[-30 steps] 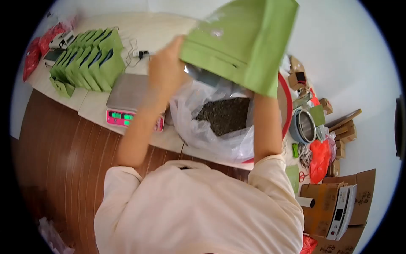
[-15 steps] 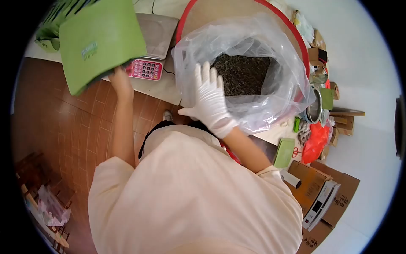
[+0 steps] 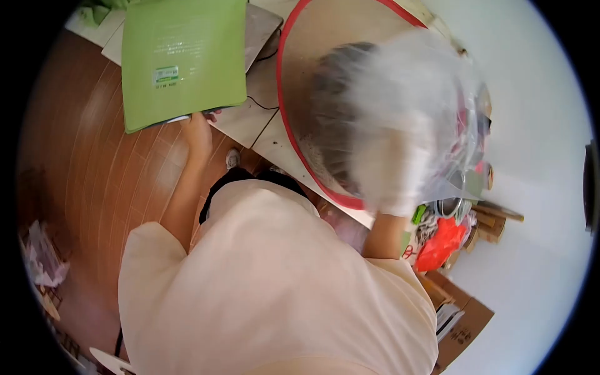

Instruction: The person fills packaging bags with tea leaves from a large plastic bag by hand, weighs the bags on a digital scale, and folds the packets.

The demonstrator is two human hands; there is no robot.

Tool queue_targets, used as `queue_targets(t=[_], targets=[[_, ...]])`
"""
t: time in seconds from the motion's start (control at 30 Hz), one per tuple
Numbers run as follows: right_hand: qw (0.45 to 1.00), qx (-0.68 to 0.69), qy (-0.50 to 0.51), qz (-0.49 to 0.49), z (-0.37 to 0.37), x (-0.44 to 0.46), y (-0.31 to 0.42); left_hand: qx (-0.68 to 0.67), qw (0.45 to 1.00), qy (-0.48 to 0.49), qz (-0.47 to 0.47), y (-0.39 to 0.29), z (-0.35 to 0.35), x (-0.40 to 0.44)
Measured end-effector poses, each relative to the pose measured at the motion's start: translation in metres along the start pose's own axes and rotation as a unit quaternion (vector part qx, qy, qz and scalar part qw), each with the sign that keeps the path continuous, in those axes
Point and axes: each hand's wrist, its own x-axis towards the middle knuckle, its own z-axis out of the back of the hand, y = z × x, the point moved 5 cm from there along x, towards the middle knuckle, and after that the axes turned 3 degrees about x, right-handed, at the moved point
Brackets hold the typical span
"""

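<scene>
My bare left hand (image 3: pixel 199 130) grips the open lower edge of a green bag (image 3: pixel 187 56). Small printed text and a white-green label show on its upturned face. My right hand (image 3: pixel 390 169), in a white glove, is smeared by motion over a large clear plastic bag (image 3: pixel 431 87), so its fingers cannot be made out. Dark dried leaves (image 3: pixel 340 112) show through the plastic at its left side. Under the plastic bag lies a round tan tray (image 3: pixel 306 47) with a red rim.
A scale's metal plate (image 3: pixel 262 28) is partly covered by the green bag. Dark cords run across the white table (image 3: pixel 259 128). A red plastic bag (image 3: pixel 442 244), cardboard boxes (image 3: pixel 469 322) and other goods stand along the wall at right. Brown floor tiles (image 3: pixel 106 144) lie at left.
The clear plastic bag has shifted right and folded over, hiding its opening. My right hand has moved right with it, from spread fingers to a blur. The green bag now faces me flatter.
</scene>
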Motion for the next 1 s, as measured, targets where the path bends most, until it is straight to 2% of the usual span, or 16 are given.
queue_targets(t=[0.03, 0.17, 0.2, 0.27, 0.33, 0.4, 0.47, 0.5, 0.57, 0.67, 0.7, 0.73, 0.77, 0.8, 0.87, 1.0], targets=[[0.997, -0.042, -0.052, -0.037, 0.029, 0.019, -0.003, -0.003, 1.000, -0.003, -0.005, -0.009, -0.007, -0.004], [0.981, 0.094, -0.090, 0.146, 0.109, 0.050, 0.056, 0.011, 0.999, 0.019, -0.039, -0.016, -0.028, -0.013], [0.979, 0.097, -0.098, 0.151, 0.109, 0.047, 0.067, 0.026, 0.999, 0.017, -0.041, -0.020, -0.035, -0.017], [0.965, 0.014, -0.057, 0.254, 0.091, 0.033, 0.090, 0.046, 0.998, 0.017, -0.044, -0.019, -0.044, -0.020], [0.990, -0.021, -0.041, 0.132, 0.128, 0.086, 0.054, 0.047, 0.995, 0.019, -0.084, -0.020, -0.045, -0.015], [0.960, 0.132, -0.068, 0.238, 0.111, 0.102, 0.040, 0.067, 0.994, 0.013, -0.089, -0.029, -0.046, -0.013], [0.959, 0.134, -0.058, 0.245, 0.088, 0.077, 0.054, 0.091, 0.992, 0.008, -0.088, -0.033, -0.045, -0.009], [0.958, 0.134, -0.046, 0.249, 0.078, 0.060, 0.059, 0.034, 0.996, 0.004, -0.078, -0.031, -0.046, -0.008], [0.958, 0.228, -0.007, 0.176, 0.062, 0.037, 0.049, -0.022, 0.997, 0.009, -0.068, -0.026, -0.050, -0.002], [0.967, 0.205, 0.048, 0.141, 0.030, -0.006, 0.043, -0.103, 0.992, 0.069, -0.013, -0.018, -0.070, 0.002], [0.978, 0.137, 0.071, 0.137, 0.023, -0.014, 0.044, -0.141, 0.986, 0.090, 0.005, -0.028, -0.080, -0.001], [0.972, 0.197, 0.109, 0.074, 0.010, -0.017, 0.025, -0.179, 0.977, 0.109, 0.024, -0.035, -0.088, -0.004], [0.978, 0.094, 0.149, 0.111, 0.005, -0.023, 0.025, -0.173, 0.978, 0.117, 0.027, -0.042, -0.091, -0.006], [0.967, 0.167, 0.172, 0.089, -0.009, -0.021, -0.006, -0.194, 0.970, 0.142, 0.050, -0.047, -0.095, -0.008], [0.966, 0.112, 0.210, 0.102, -0.025, -0.026, -0.025, -0.209, 0.961, 0.167, 0.071, -0.055, -0.095, -0.010], [0.965, 0.037, 0.236, 0.111, -0.034, -0.032, -0.027, -0.171, 0.972, 0.143, 0.080, -0.077, -0.091, -0.032]])
